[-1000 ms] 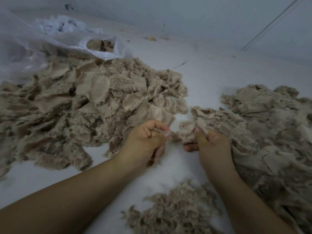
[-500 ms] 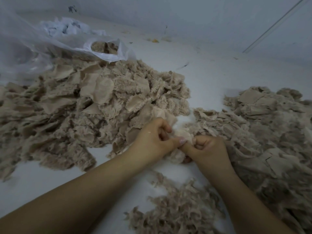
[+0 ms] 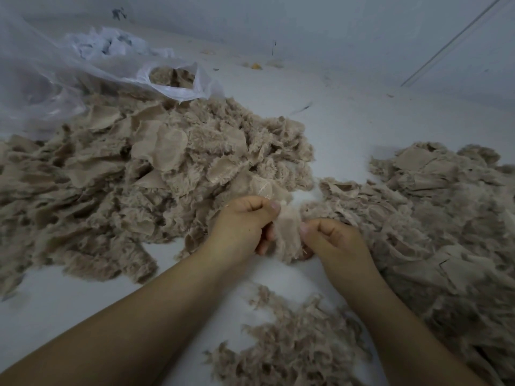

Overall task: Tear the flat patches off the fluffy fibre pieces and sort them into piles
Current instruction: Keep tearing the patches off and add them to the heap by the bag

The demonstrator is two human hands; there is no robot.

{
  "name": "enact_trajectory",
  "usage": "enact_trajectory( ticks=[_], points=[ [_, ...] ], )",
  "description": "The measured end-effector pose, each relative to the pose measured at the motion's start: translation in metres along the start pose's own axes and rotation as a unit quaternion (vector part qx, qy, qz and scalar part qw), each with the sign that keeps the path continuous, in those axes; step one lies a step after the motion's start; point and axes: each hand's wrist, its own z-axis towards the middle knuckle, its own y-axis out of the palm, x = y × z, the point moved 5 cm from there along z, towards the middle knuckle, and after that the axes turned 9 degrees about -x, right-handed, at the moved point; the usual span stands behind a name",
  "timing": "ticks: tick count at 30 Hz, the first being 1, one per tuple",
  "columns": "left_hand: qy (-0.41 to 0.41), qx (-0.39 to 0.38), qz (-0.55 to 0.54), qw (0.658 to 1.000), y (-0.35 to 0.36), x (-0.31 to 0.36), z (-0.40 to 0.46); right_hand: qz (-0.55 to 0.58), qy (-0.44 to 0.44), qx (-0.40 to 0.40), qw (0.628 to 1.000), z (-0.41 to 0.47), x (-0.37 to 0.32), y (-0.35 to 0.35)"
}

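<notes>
Head view: left hand (image 3: 245, 224) and right hand (image 3: 331, 240), bunched thumb-to-thumb half a second ago, now drawn slightly apart. Fibre piece (image 3: 288, 235) stretched between them over bare white surface (image 3: 348, 129), amid three piles. Fingers of both hands curled, thumbs clamped on piece edges. Tear judged started, not finished; patch not yet seen separated. Piece: pale beige, thin flat face toward camera, frayed fluffy fringe at lower edge.
</notes>
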Motion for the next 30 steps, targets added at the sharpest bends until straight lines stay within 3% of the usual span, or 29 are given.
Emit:
enact_trajectory(
  ticks=[6, 12, 17, 20, 22, 24, 26, 28, 30],
  points=[
    [0.015, 0.025, -0.031, 0.999, 0.003, -0.001, -0.003, 0.027, -0.004, 0.022, 0.999, 0.002, 0.003, -0.004],
    [-0.027, -0.048, 0.116, 0.992, 0.012, -0.002, -0.007, 0.05, -0.017, 0.041, 0.998, -0.001, 0.0, -0.006],
    [-0.041, -0.044, 0.042, 0.997, 0.007, -0.003, -0.011, 0.044, -0.009, 0.065, 0.997, 0.0, 0.001, -0.007],
    [0.068, 0.065, 0.039, 0.995, -0.008, 0.009, -0.012, 0.053, -0.003, 0.074, 0.996, -0.001, 0.003, -0.007],
    [0.211, 0.171, 0.136, 0.953, -0.025, 0.03, -0.016, 0.058, 0.001, 0.082, 0.995, -0.001, 0.005, -0.008],
    [0.279, 0.195, 0.352, 0.872, -0.03, 0.048, -0.015, 0.06, 0.003, 0.09, 0.994, -0.001, 0.006, -0.009],
    [0.178, 0.147, 0.599, 0.767, -0.027, 0.047, -0.005, 0.062, 0.003, 0.099, 0.993, -0.001, 0.006, -0.009],
    [0.08, 0.099, 0.746, 0.653, -0.025, 0.037, 0.002, 0.072, -0.001, 0.112, 0.991, -0.001, 0.006, -0.011],
    [0.042, 0.075, 0.785, 0.613, -0.017, 0.036, 0.001, 0.079, -0.005, 0.127, 0.989, -0.002, 0.006, -0.014]
  ],
)
